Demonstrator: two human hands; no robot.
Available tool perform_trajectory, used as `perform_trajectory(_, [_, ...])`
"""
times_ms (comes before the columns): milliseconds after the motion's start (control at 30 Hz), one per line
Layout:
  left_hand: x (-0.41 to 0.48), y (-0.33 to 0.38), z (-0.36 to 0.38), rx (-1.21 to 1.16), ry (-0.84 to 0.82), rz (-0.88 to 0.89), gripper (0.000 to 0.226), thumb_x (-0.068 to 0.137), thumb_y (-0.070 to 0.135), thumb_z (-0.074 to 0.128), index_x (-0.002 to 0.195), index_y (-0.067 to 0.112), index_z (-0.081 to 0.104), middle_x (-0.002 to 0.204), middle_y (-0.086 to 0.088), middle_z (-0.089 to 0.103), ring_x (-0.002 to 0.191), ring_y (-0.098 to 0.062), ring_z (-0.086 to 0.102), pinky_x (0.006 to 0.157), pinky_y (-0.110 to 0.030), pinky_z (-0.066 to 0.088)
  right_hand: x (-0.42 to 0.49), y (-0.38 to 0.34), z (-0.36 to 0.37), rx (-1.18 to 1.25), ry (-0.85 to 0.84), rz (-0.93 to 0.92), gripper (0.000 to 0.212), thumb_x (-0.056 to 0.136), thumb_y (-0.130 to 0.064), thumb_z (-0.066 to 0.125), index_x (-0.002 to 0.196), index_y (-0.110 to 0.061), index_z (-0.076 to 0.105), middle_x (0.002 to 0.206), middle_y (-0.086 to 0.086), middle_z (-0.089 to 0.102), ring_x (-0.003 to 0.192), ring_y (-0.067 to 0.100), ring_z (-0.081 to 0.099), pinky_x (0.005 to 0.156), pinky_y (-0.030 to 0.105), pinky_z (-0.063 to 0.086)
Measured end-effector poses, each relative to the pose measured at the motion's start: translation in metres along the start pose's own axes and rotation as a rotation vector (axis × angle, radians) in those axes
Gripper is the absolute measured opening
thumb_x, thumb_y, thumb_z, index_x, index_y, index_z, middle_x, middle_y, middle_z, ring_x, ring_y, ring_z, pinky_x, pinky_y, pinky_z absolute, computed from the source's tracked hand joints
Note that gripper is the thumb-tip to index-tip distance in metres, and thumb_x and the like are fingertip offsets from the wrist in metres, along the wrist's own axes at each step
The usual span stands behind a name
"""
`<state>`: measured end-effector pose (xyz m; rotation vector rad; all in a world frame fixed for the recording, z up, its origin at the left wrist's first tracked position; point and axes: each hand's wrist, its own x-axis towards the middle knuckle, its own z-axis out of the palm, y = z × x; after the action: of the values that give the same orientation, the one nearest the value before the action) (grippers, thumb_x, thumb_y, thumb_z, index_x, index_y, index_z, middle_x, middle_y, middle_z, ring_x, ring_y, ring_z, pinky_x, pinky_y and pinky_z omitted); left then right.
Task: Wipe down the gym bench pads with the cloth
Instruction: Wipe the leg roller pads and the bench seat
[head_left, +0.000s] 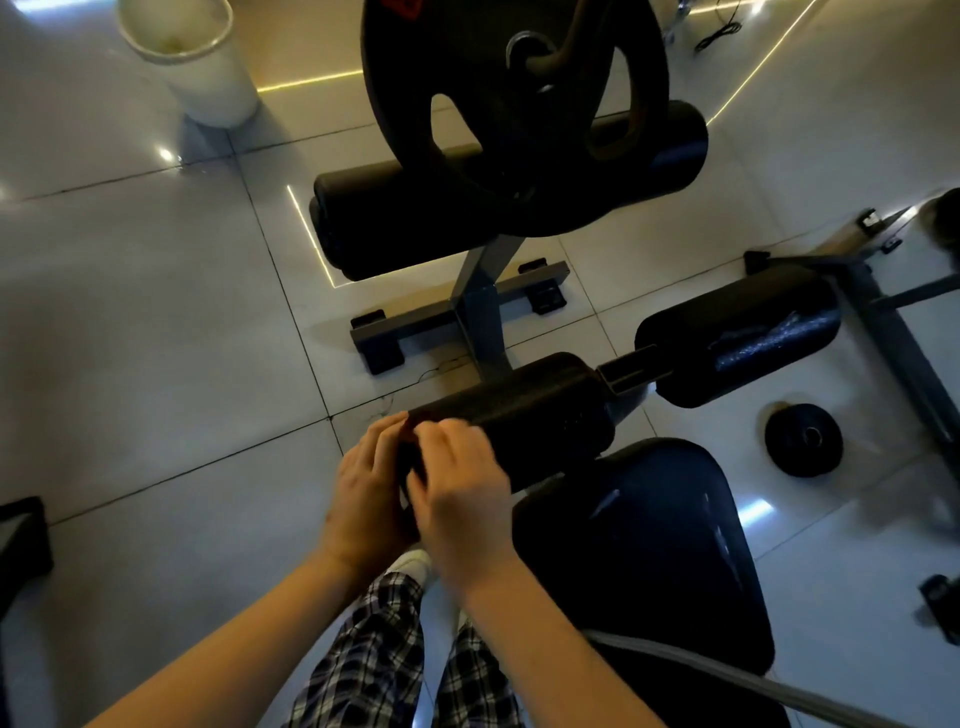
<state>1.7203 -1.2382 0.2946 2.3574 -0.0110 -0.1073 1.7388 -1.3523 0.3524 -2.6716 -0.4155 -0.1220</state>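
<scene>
Scrubbing the roller pad (519, 415) end
Left hand (363, 493) and right hand (462, 499) are clenching round its tip, beside the seat pad (649, 545); cloth too dark to pick out. Should be rotating fully, catching the underside.

A dimly lit gym, seen from above a weight bench.

Everything in view was exercise gear. A large black weight plate (410, 104) hung on a peg at the top, and a smaller plate (803, 439) lay flat on the floor. Black foam roller pads (545, 410) sat on the bars of a grey steel frame (478, 306) with rubber feet (384, 353), just beside a dark padded seat (649, 545). More grey tubing (893, 338) from the same or another machine ran along the right. The floor (156, 338) was glossy pale tile that mirrored strip lights, and a white bin (192, 62) stood in the far corner.
</scene>
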Motion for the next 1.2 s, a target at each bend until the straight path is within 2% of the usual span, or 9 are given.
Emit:
perform_trajectory(100, [0.002, 0.003, -0.004, -0.014, -0.033, -0.022, 0.107, 0.049, 0.051, 0.087, 0.136, 0.019, 0.034, 0.137, -0.013, 0.047, 0.118, -0.033, 0.053, 0.099, -0.050, 0.046, 0.013, 0.027, -0.011, 0.031, -0.101, -0.117, 0.028, 0.086, -0.020, 0.050, 0.107, -0.006, 0.062, 0.095, 0.008, 0.062, 0.083, 0.018, 0.059, 0.062, 0.021, 0.052])
perform_trajectory(267, [0.003, 0.003, -0.004, 0.017, -0.066, -0.031, 0.111, 0.046, 0.064, 0.077, 0.136, 0.016, 0.035, 0.136, -0.014, 0.047, 0.120, -0.036, 0.051, 0.098, -0.054, 0.047, 0.065, 0.102, -0.041, -0.073, 0.012, 0.341, 0.024, 0.093, -0.021, 0.049, 0.109, -0.007, 0.062, 0.102, 0.009, 0.061, 0.091, 0.021, 0.060, 0.071, 0.021, 0.040])
perform_trajectory(367, [0.003, 0.003, -0.004, 0.049, -0.068, -0.021, 0.111, 0.045, 0.064, 0.077, 0.136, 0.016, 0.035, 0.135, -0.016, 0.049, 0.117, -0.038, 0.053, 0.097, -0.053, 0.046, 0.070, 0.084, -0.033, -0.119, 0.002, 0.440, 0.021, 0.095, -0.021, 0.050, 0.110, -0.010, 0.060, 0.103, 0.006, 0.060, 0.091, 0.015, 0.056, 0.072, 0.019, 0.036])
perform_trajectory(433, [0.004, 0.004, -0.005, 0.070, -0.060, -0.028, 0.113, 0.043, 0.057, 0.082, 0.136, 0.014, 0.036, 0.134, -0.018, 0.050, 0.116, -0.039, 0.054, 0.097, -0.054, 0.046, 0.057, 0.041, -0.018, -0.093, -0.039, 0.396, 0.016, 0.093, -0.019, 0.054, 0.105, -0.011, 0.060, 0.098, 0.005, 0.060, 0.085, 0.014, 0.055, 0.069, 0.018, 0.038])
perform_trajectory(567, [-0.002, 0.002, -0.002, 0.151, -0.017, -0.016, 0.100, 0.053, 0.015, 0.094, 0.137, -0.001, 0.043, 0.129, -0.030, 0.055, 0.120, -0.037, 0.047, 0.099, -0.055, 0.038, 0.020, -0.028, 0.005, -0.004, -0.050, 0.141, 0.016, 0.081, -0.021, 0.064, 0.092, -0.009, 0.065, 0.084, 0.005, 0.063, 0.073, 0.014, 0.060, 0.057, 0.017, 0.049])
perform_trajectory(733, [0.004, 0.005, -0.009, 0.025, -0.102, -0.069, 0.112, 0.044, 0.060, 0.080, 0.136, 0.012, 0.036, 0.135, -0.016, 0.049, 0.119, -0.036, 0.052, 0.099, -0.054, 0.046, 0.045, 0.053, -0.020, -0.052, -0.041, 0.164, 0.020, 0.088, -0.019, 0.051, 0.101, -0.008, 0.062, 0.093, 0.008, 0.060, 0.079, 0.018, 0.059, 0.060, 0.020, 0.048])
perform_trajectory(933, [0.010, 0.008, -0.018, -0.107, -0.165, -0.124, 0.114, 0.046, 0.048, 0.092, 0.141, 0.018, 0.037, 0.138, 0.008, 0.037, 0.124, -0.008, 0.035, 0.104, -0.027, 0.036, 0.056, 0.099, -0.037, -0.077, 0.164, 0.432, 0.027, 0.091, -0.018, 0.054, 0.114, -0.004, 0.060, 0.107, 0.011, 0.062, 0.097, 0.022, 0.060, 0.076, 0.019, 0.041])
perform_trajectory(1067, [0.018, 0.007, -0.021, -0.202, -0.200, -0.210, 0.101, 0.045, 0.040, 0.094, 0.127, 0.034, 0.036, 0.125, 0.019, 0.039, 0.112, 0.000, 0.040, 0.086, -0.001, 0.031, 0.026, 0.046, -0.012, 0.019, 0.132, 0.308, 0.026, 0.089, -0.018, 0.053, 0.111, -0.007, 0.062, 0.103, 0.006, 0.061, 0.094, 0.015, 0.059, 0.079, 0.014, 0.042])
perform_trajectory(1200, [0.029, -0.001, -0.025, -0.324, -0.300, -0.298, 0.081, 0.055, 0.028, 0.093, 0.116, 0.040, 0.042, 0.121, 0.021, 0.046, 0.105, 0.011, 0.044, 0.079, 0.003, 0.032, 0.004, 0.017, -0.002, 0.045, 0.044, 0.007, 0.031, 0.085, -0.017, 0.055, 0.112, -0.004, 0.061, 0.104, 0.009, 0.061, 0.093, 0.019, 0.060, 0.075, 0.019, 0.052])
